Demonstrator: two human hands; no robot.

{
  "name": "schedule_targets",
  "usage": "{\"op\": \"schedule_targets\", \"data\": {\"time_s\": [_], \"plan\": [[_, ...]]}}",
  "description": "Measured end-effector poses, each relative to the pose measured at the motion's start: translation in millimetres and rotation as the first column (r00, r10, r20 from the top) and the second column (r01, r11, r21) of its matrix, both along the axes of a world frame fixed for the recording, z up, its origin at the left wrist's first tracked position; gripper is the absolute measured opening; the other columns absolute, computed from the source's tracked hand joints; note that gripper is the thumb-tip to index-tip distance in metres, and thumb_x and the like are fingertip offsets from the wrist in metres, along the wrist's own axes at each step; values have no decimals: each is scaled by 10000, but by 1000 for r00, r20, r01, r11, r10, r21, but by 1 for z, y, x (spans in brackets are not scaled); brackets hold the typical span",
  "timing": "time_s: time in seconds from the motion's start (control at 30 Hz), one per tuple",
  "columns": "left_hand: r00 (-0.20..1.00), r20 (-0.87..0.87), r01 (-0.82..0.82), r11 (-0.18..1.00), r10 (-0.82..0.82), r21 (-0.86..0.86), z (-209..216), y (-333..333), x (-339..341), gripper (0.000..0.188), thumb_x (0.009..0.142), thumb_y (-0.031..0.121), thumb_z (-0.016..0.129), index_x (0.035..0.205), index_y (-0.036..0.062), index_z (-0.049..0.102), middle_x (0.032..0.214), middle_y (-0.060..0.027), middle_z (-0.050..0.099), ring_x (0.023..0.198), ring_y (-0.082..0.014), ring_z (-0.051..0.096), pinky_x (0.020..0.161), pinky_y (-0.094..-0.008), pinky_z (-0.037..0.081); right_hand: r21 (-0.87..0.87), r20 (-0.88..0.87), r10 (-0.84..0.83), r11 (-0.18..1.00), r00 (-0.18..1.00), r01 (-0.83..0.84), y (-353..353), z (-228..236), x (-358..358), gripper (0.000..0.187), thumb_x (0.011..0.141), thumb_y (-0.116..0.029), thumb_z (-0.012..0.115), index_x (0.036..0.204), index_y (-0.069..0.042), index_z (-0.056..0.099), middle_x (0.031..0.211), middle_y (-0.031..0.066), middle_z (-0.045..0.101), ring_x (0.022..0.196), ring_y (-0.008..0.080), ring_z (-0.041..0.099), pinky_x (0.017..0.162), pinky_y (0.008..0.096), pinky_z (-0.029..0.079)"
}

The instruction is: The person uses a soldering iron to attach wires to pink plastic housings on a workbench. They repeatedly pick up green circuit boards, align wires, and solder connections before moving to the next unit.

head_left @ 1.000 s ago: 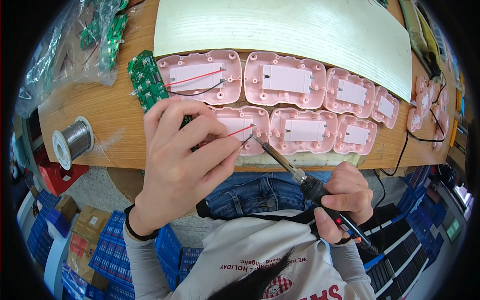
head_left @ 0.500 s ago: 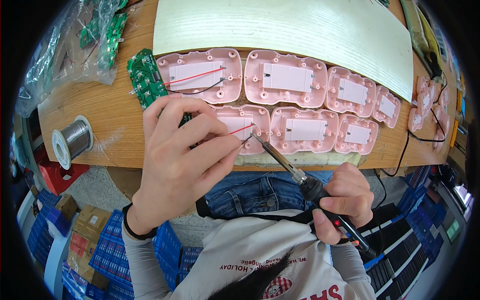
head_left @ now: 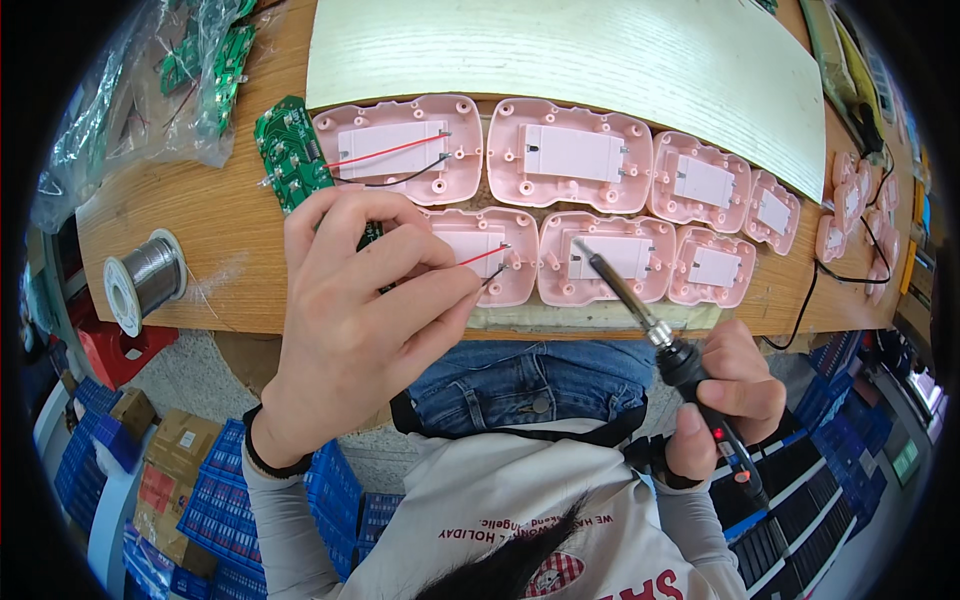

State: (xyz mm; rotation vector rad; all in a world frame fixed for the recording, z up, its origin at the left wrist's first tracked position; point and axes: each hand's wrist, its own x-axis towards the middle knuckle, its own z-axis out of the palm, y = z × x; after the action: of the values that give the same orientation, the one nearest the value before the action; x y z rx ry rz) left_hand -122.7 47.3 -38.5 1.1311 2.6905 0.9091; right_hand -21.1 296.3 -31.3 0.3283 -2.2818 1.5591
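head view: left hand (head_left: 355, 305) grip pinching black wire (head_left: 493, 276) at pink shell (head_left: 483, 235); right hand (head_left: 745, 392) grip wrapped around soldering iron (head_left: 661, 334), tip over neighbouring shell (head_left: 627, 256).

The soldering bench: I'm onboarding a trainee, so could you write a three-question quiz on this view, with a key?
1. Multiple choice: what does the person's right hand hold?
a) a pair of pliers
b) a soldering iron
c) a screwdriver

2. Count: of the two rows of pink shells in front of the pale panel, how many shells are in the row nearer that panel?

3. Fill in: between the green circuit board and the leftmost shell of that row run one red wire and one ____ wire.

Key: 1 b; 2 four; 3 black.
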Motion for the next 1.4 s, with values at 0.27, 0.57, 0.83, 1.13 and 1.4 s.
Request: {"op": "schedule_targets", "data": {"time_s": [0.27,0.57,0.83,1.13,1.4], "plan": [[1000,3,-9,1000,9,4,3,3,0,163,595,53,723,732,107,653,745,23,573,867,-208,533,822,-370,350,-138,-48,-429,897,902,420,37,-3,19,156,842,-136,543,857,-44,418,644,114,461,646,198,468,676,377,410],[997,43,-63,998,64,-14,9,5,1,153,608,42,722,728,101,648,737,21,570,865,-198,533,838,-360,341,-261,-73,-773,625,630,736,91,-15,2,119,858,-73,485,937,15,471,833,92,504,702,108,513,589,191,427],[996,90,-22,998,27,-53,37,18,-27,226,673,98,735,883,69,656,843,-50,593,872,-232,540,817,-357,385,-174,-75,-754,654,653,736,117,-31,-2,104,841,-29,467,944,-22,481,801,65,505,640,80,434,549,188,327],[966,-254,-108,964,44,-244,10,85,-115,266,800,105,610,1063,62,623,1100,-96,519,978,-278,509,812,-375,410,-162,-61,-766,640,640,751,119,-44,-3,89,828,-26,477,915,-15,491,814,52,505,619,68,441,520,177,341],[962,-250,79,987,-112,-137,15,53,-115,282,795,13,568,1066,62,633,1038,-99,567,996,-275,528,835,-365,411,-224,-40,-771,627,636,746,119,-43,-9,91,812,-7,485,903,-9,490,737,68,510,538,81,423,495,197,343]]}}
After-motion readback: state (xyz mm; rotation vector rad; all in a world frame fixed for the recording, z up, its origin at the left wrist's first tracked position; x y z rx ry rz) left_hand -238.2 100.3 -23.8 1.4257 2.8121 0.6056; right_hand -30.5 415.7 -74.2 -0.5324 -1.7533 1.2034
